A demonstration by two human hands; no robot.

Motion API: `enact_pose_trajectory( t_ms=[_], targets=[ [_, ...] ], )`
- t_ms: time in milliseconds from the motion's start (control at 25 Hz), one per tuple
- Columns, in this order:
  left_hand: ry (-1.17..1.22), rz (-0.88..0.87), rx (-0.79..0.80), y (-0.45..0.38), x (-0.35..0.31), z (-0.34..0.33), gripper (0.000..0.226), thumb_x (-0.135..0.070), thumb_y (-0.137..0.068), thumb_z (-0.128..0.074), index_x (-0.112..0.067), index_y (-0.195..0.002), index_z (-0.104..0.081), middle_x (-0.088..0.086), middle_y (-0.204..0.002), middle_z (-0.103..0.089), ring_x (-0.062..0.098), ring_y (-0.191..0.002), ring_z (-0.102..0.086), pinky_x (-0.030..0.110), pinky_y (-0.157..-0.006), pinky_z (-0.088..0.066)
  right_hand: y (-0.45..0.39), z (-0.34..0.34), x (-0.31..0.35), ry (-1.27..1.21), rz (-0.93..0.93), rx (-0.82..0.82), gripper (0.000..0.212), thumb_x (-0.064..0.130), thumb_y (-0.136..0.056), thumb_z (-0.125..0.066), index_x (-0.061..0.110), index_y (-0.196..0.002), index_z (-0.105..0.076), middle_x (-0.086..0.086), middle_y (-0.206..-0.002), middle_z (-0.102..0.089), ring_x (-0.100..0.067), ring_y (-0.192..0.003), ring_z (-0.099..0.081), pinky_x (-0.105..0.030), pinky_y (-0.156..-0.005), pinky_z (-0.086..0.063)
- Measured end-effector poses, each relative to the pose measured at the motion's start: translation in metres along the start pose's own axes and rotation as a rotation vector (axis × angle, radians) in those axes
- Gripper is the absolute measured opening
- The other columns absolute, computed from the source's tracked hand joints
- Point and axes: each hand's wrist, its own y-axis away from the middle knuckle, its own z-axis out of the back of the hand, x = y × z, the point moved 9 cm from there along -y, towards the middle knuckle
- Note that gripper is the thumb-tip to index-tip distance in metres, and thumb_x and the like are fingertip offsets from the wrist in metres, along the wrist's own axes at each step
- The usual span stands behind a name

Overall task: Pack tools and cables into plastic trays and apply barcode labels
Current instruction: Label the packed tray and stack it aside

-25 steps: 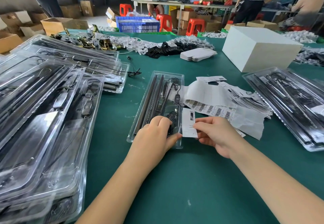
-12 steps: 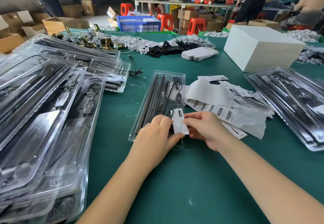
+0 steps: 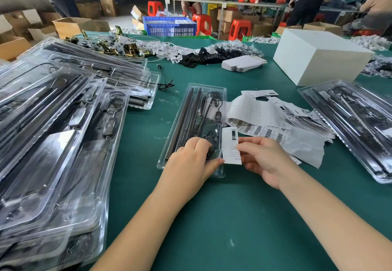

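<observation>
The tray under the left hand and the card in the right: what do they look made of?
The tray looks like thin clear glossy plastic: its contents show through and its rim glints. The card looks like matte white paper or thin card, printed; which one is unclear.

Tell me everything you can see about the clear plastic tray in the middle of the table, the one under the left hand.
The clear plastic tray is long, narrow and transparent, with a raised glossy rim and moulded channels. It lies flat on the green table, running away from the person. Inside are long dark rods, a black cable and a small black controller. The left hand rests on its near end. The right hand pinches a white label at its right edge.
</observation>
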Motion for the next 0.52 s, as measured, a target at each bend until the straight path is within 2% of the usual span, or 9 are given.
enact_pose_trajectory(
  t_ms=[160, 360, 520],
  targets=[
    [0.005, 0.003, -0.002, 0.001, -0.0014, 0.0004, 0.047, -0.058, -0.093, -0.038, -0.02, -0.119, -0.047, -0.008, -0.122, -0.047, 0.017, -0.099, -0.056, 0.026, -0.082, -0.041, -0.0043, -0.0012, -0.008, -0.075, -0.07, -0.021, 0.012, -0.001, -0.084, -0.064, 0.008, -0.092, -0.066, -0.005, -0.065, -0.072, -0.008, -0.046, -0.061, -0.019, -0.039, -0.044],
    [0.002, 0.001, -0.003, 0.0004, 0.001, -0.0011, 0.047, -0.058, -0.093, -0.037, -0.021, -0.12, -0.046, -0.009, -0.122, -0.047, 0.017, -0.1, -0.056, 0.026, -0.082, -0.041, -0.0015, -0.0023, -0.0085, -0.041, -0.047, 0.01, 0.013, -0.001, -0.085, -0.063, 0.011, -0.088, -0.067, -0.005, -0.064, -0.072, -0.008, -0.046, -0.061, -0.018, -0.039, -0.045],
    [0.006, 0.006, -0.009, -0.0002, 0.0012, -0.0012, 0.048, -0.059, -0.092, -0.038, -0.021, -0.12, -0.047, -0.009, -0.123, -0.047, 0.016, -0.101, -0.056, 0.026, -0.081, -0.041, -0.0036, -0.0088, -0.0054, -0.075, -0.051, 0.044, 0.013, -0.002, -0.086, -0.063, 0.009, -0.092, -0.067, -0.007, -0.067, -0.072, -0.009, -0.047, -0.061, -0.018, -0.04, -0.045]
  ],
)
